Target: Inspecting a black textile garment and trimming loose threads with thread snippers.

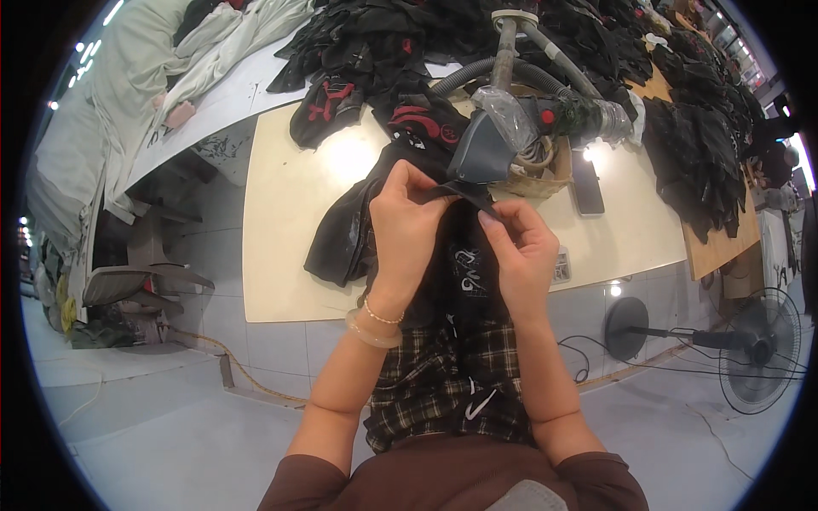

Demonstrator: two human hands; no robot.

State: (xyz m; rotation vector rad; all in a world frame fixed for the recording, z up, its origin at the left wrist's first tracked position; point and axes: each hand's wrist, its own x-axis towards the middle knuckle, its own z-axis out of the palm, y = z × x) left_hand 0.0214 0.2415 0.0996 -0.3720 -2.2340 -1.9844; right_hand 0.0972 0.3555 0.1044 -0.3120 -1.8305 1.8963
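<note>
My left hand (400, 238) pinches one end of a narrow edge of a black garment (466, 247). My right hand (524, 254) grips the same edge a short way to the right, so the strip between them is held up. White printing shows on the garment where it hangs down between my forearms, over the table's near edge. Just beyond the held edge is the dark grey head of a machine (482, 152), with clear plastic wrapped on its arm. Whether the cloth touches this head, I cannot tell. More black cloth (342, 230) lies beside my left hand.
Piles of black garments (375, 51), some with red prints, cover the far side of the cream table (281, 255). Hoses and a box (554, 170) stand behind the machine head. A phone (588, 189) lies at right. A standing fan (758, 349) is on the floor at right.
</note>
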